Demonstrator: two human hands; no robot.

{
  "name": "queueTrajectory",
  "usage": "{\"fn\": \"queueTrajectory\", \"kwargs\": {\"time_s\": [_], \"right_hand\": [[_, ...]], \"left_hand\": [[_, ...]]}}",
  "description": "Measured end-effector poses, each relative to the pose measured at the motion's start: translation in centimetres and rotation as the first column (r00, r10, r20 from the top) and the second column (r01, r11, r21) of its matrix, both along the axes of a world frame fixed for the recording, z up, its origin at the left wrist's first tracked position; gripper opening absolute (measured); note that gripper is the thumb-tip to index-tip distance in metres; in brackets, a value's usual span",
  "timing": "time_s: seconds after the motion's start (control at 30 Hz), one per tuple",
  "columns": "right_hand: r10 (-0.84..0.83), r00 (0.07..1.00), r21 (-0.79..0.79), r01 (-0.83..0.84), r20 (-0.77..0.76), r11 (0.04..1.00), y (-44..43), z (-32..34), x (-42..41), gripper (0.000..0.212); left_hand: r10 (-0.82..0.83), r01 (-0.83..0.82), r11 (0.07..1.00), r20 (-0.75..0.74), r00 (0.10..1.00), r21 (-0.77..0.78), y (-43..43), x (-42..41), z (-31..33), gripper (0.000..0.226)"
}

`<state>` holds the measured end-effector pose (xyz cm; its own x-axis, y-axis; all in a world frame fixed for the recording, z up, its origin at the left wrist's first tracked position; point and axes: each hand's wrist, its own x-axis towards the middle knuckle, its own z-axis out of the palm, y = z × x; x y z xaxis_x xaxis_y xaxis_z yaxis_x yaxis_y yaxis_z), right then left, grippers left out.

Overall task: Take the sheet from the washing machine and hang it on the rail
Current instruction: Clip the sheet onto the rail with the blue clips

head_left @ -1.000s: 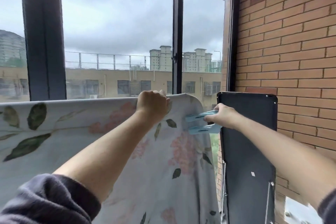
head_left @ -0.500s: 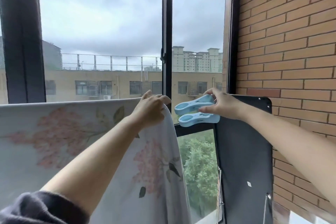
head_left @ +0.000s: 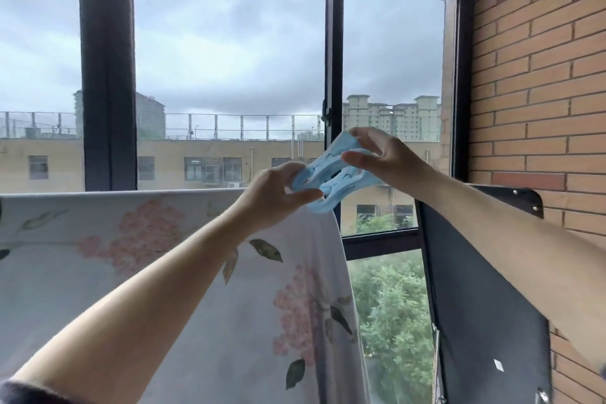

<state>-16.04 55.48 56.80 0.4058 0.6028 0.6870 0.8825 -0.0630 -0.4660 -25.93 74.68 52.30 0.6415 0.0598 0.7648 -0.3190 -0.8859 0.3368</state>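
Single head view, facing the window (head_left: 229, 59), hands (head_left: 275, 197) close, edges perhaps distorted

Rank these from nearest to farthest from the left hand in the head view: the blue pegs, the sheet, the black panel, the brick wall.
1. Blue pegs: in the left hand itself, shared with the right hand.
2. Sheet: just below, draped over the rail.
3. Black panel: to the right, past the sheet's edge.
4. Brick wall: far right, behind the panel.
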Motion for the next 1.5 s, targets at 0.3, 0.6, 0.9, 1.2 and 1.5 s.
{"fn": "queueTrajectory", "kwargs": {"time_s": [0.3, 0.6, 0.9, 1.2, 1.5], "right_hand": [[-0.028, 0.951, 0.088, 0.001, 0.309, 0.996, 7.5, 3.7, -1.6, 0.054], [0.028, 0.904, -0.042, -0.01, 0.426, 0.999, 11.2, 6.6, -1.7, 0.049], [0.065, 0.923, -0.2, 0.013, 0.379, 0.98, 13.4, 5.8, -1.1, 0.052], [0.13, 0.961, -0.414, -0.018, 0.244, 0.91, 13.7, 5.4, -0.3, 0.074], [0.118, 0.958, -0.359, -0.209, -0.261, 0.91, 8.8, -4.8, 7.2, 0.066]], "left_hand": [[0.735, -0.626, 0.545, 0.041, 0.676, 0.558, 9.5, -5.8, -0.3, 0.054], [0.734, -0.7, 0.498, 0.18, 0.655, 0.513, 9.0, -5.0, -1.0, 0.04], [0.737, -0.73, 0.501, 0.212, 0.641, 0.465, 8.4, -4.8, -1.2, 0.044], [0.739, -0.715, 0.498, 0.192, 0.646, 0.491, 8.5, -5.0, -1.1, 0.041], [0.76, -0.722, 0.515, 0.143, 0.634, 0.463, 8.5, -4.8, -1.0, 0.038]]}}
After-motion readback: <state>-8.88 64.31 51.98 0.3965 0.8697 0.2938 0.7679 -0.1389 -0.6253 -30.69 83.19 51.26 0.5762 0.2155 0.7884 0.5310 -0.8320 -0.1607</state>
